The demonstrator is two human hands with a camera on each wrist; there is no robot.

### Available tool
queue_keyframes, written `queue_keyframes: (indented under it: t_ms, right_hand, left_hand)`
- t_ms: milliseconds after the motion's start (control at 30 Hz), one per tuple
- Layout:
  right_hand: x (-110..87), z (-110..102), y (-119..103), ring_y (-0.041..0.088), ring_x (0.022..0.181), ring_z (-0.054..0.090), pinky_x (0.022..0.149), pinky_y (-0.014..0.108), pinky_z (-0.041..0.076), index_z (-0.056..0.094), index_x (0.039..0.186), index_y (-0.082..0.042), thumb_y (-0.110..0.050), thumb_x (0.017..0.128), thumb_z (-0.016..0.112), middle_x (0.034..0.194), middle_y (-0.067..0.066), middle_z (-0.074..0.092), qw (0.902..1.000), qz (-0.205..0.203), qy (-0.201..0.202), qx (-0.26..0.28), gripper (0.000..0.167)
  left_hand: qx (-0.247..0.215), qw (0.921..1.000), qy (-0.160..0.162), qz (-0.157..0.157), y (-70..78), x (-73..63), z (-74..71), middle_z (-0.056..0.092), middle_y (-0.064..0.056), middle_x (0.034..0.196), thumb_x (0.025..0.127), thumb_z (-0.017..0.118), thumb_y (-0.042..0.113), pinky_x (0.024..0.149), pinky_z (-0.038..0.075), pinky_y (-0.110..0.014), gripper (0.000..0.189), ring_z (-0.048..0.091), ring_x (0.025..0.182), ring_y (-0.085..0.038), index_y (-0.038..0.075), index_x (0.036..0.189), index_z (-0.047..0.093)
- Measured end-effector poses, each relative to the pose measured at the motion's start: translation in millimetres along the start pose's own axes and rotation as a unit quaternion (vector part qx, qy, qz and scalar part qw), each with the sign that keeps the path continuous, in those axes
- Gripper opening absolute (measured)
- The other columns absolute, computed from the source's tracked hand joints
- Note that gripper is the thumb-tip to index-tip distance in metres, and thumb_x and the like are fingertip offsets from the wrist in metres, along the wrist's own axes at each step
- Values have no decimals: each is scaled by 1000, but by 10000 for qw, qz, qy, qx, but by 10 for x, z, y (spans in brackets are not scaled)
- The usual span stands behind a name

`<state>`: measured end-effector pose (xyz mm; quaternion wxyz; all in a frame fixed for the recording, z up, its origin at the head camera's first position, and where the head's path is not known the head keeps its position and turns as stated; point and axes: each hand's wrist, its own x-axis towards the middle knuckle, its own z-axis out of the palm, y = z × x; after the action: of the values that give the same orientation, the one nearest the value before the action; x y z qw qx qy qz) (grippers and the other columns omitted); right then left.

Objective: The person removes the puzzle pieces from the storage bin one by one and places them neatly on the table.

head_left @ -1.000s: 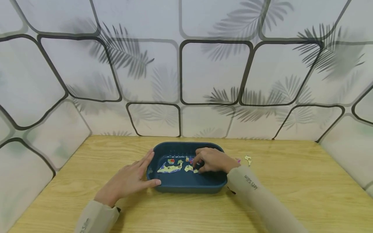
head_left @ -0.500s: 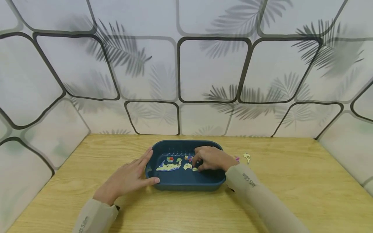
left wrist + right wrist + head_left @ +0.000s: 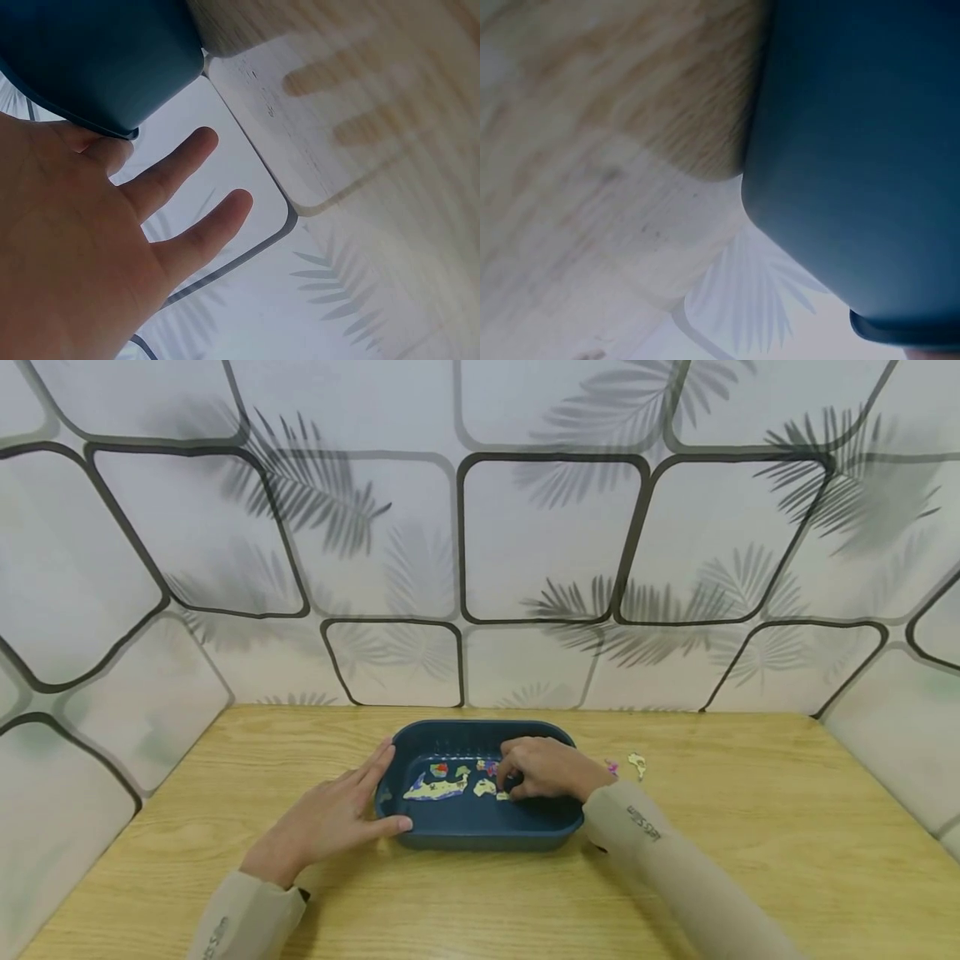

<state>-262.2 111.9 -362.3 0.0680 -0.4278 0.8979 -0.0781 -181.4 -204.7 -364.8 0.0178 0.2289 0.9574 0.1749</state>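
A dark blue plastic basin [image 3: 480,842] sits on the wooden table. My left hand [image 3: 326,824] spans its left end with fingers spread, thumb over the front rim and fingertips along the side rim. In the left wrist view two outstretched fingers [image 3: 199,232] stand apart from the basin wall [image 3: 112,67]. Inside the basin, my right hand [image 3: 543,767] has bent fingers and pinches the edge of a small pale flat piece [image 3: 502,797], mostly hidden beneath them. Left of it lie another pale piece [image 3: 484,787], a long cream-and-blue piece [image 3: 435,788] and a red-and-green one [image 3: 438,770].
On the table right of the basin lie a cream irregular piece [image 3: 637,765] and a pink piece [image 3: 612,767], partly behind the right wrist. Patterned panels [image 3: 555,543] enclose the table [image 3: 750,827] at the back and sides. The basin's outer wall [image 3: 855,150] fills much of the right wrist view.
The head view has shifted slightly. Both hands keep their places at the basin, and the right fingers have barely moved.
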Motion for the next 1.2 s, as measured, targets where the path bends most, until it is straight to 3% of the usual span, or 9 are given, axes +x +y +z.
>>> queue_keyframes:
  t_ms: [433, 667, 867, 1200]
  right_hand:
    - [-17, 0, -17, 12, 87, 60, 74, 32, 52, 79, 98, -19, -19, 89, 80, 91, -6, 56, 9996, -170, -28, -225, 9]
    - [-41, 0, 43, 14, 86, 59, 72, 30, 50, 77, 94, -20, -17, 89, 79, 89, -6, 53, 9993, -341, 90, -89, 6]
    - [-52, -53, 88, 12, 80, 55, 70, 28, 47, 76, 94, -18, -13, 89, 77, 87, -7, 52, 9979, -563, 252, 182, 7]
    - [-93, -218, 121, 13, 79, 52, 72, 31, 47, 76, 92, -14, -11, 86, 79, 87, -5, 54, 9975, -537, 425, 170, 8]
  left_hand:
    - [-66, 10000, -55, -37, 18, -5, -18, 12, -11, 168, 94, 57, 66, 106, 39, -61, 102, 39, 141, -43, 2, 162, 15]
    - [-91, 9999, -55, -8, 33, -3, -2, 13, -11, 168, 94, 57, 66, 105, 39, -62, 101, 39, 141, -44, 1, 161, 18]
    - [-90, 9999, -51, -23, 39, 2, 6, 13, -11, 168, 94, 59, 64, 105, 40, -62, 100, 40, 140, -43, 1, 161, 18]
    - [-73, 10000, -23, -25, 19, -3, 0, 14, -12, 168, 94, 57, 66, 104, 41, -61, 102, 41, 139, -43, 1, 161, 18]
